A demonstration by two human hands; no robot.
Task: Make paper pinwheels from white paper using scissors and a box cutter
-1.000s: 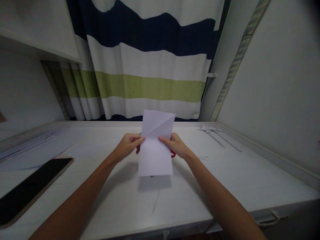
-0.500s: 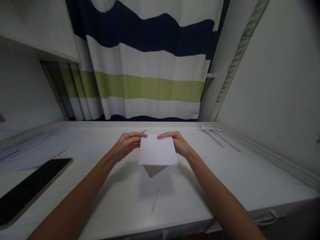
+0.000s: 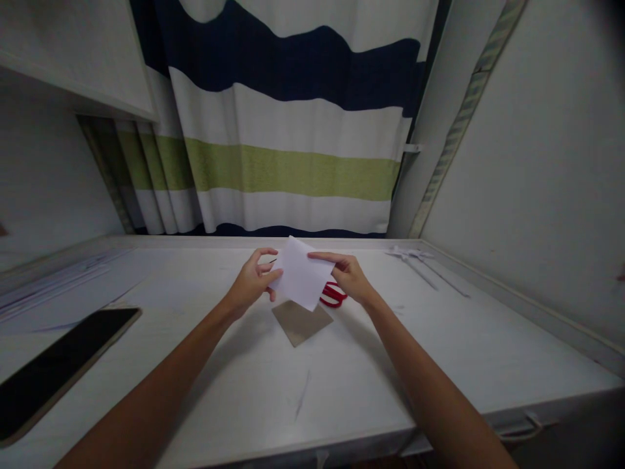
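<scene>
A square of white paper (image 3: 301,273) is held up over the desk, turned so that one corner points upward. My left hand (image 3: 254,279) grips its left corner, thumb on the near face. At the right corner my right hand (image 3: 347,275) pinches the sheet, its index finger stretched along the upper edge. Under the paper a grey-brown square card (image 3: 299,329) lies flat on the desk. Red scissor handles (image 3: 334,295) show just behind the paper, near my right hand; the paper hides their blades.
A dark phone (image 3: 63,371) lies at the left on the white desk (image 3: 234,404). Paper sheets and strips (image 3: 58,283) lie behind it. Thin cut strips (image 3: 422,264) rest at the back right. A striped curtain (image 3: 293,169) hangs behind the desk.
The white paper has been turned from edge-down to corner-down and raised slightly. My left hand has shifted its grip. The card and the red scissor handles now show more fully.
</scene>
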